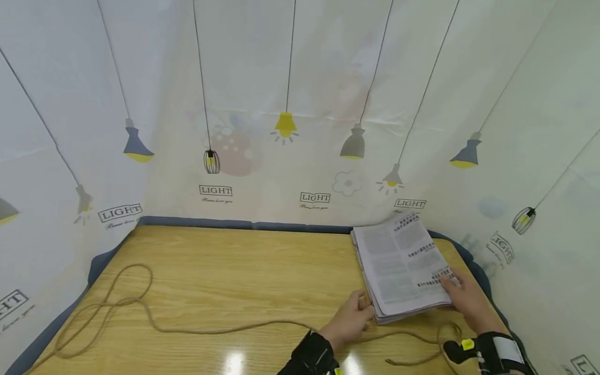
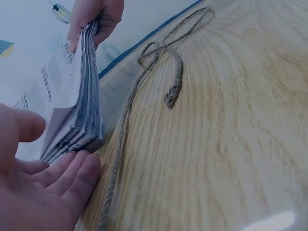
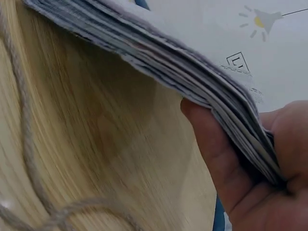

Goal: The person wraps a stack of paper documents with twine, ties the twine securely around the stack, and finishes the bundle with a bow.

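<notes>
A thick stack of folded newspapers [image 1: 398, 265] is raised at a slant above the right end of the table. My right hand [image 1: 466, 299] grips its right edge, thumb on top and fingers [image 3: 211, 139] underneath. At the near left corner of the stack is my left hand [image 1: 349, 320]. In the left wrist view the left fingers [image 2: 82, 178] are extended right at the lower corner, with the thumb apart from the paper. A tan braided rope [image 1: 225, 331] runs along the table and passes behind the left wrist; its knotted end [image 2: 173, 96] shows in the left wrist view.
The wooden table [image 1: 244, 271] has a dark blue edge [image 1: 201, 223]. Loose rope loops [image 1: 126, 301] lie on its left side, and more rope [image 1: 417, 359] curls near the right wrist. A pale curtain [image 1: 262, 62] printed with lamps surrounds the far sides.
</notes>
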A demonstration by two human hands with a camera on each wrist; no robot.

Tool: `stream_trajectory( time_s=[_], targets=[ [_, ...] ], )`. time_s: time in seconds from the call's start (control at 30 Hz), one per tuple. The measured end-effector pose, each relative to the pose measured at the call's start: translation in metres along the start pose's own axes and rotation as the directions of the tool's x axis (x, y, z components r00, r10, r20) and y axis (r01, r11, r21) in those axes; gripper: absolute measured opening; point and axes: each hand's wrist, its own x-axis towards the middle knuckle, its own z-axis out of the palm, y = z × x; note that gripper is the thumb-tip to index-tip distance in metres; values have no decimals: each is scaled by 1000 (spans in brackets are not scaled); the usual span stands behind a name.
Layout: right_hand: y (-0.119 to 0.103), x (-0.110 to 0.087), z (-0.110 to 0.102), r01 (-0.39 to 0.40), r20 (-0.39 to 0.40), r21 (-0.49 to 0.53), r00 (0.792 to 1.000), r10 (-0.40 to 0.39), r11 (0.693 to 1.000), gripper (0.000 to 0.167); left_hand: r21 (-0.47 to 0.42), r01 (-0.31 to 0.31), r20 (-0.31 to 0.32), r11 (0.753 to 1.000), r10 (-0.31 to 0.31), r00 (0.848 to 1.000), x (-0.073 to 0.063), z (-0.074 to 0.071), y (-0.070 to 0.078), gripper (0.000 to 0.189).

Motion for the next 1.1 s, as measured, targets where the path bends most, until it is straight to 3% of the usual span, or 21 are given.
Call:
stream_trajectory(
  time_s=[0.2, 0.33, 0.43, 0.6, 0.73, 0.9, 1.1],
  targets=[
    [-12, -15, 15, 36, -33, 116, 999, -32, 993, 61, -162, 17, -120, 987, -36, 992, 3, -10, 3, 75],
    [-21, -21, 24, 19, -38, 178, 999, -12, 984, 64, -232, 24, -139, 972, -58, 989, 1, -19, 5, 87],
    [-26, -25, 30, 9, -34, 217, 999, -1, 976, 64, -235, -12, -118, 972, -16, 993, -2, -28, 9, 80],
    [-38, -31, 44, 10, -5, 308, 1000, -9, 951, 62, -306, -103, -103, 946, 75, 992, -5, -47, 19, 58],
    [-46, -36, 59, 20, 22, 353, 999, -30, 935, 58, -349, -88, -129, 933, 45, 991, -7, -65, 26, 58],
    [-53, -39, 79, 16, 92, 360, 994, -52, 933, 55, -363, -103, -186, 926, 36, 982, -14, -83, 27, 60],
    [-61, -41, 97, 6, 230, 362, 969, -95, 932, 55, -272, -147, -239, 951, 81, 968, -26, -104, 21, 62]
  ],
)
